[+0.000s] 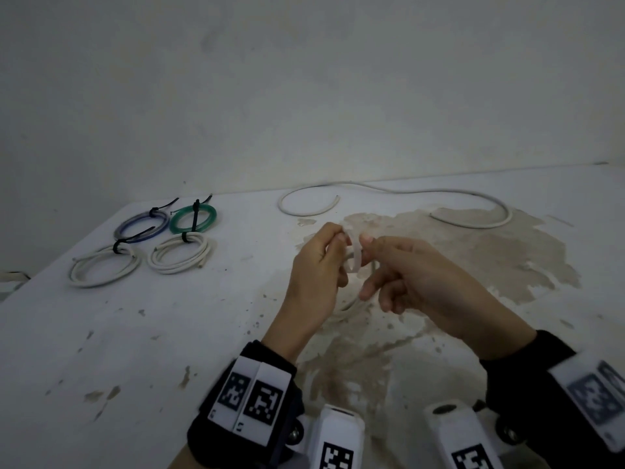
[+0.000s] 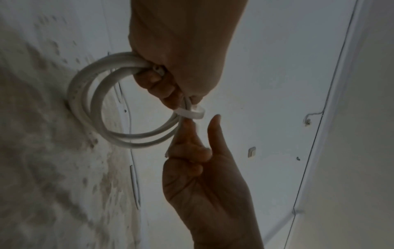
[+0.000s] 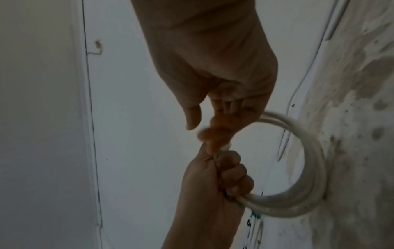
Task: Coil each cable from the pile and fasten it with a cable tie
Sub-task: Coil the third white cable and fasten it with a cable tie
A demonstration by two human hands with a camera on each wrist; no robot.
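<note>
Stained white table (image 1: 135,333), left hand (image 1: 313,282) grip clutching white coil (image 2: 89,107), right hand (image 1: 416,282) pinching tie (image 2: 192,113)

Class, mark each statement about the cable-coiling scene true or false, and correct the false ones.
1. The left hand grips a white coil. True.
2. Four tied coils lie at the table's far left. True.
3. The tie being looped round the held coil is black. False: it is pale, whitish.
4. No loose cable remains. False: a long white cable lies uncoiled by the wall.
5. The green coil is untied. False: a black tie binds it.
</note>
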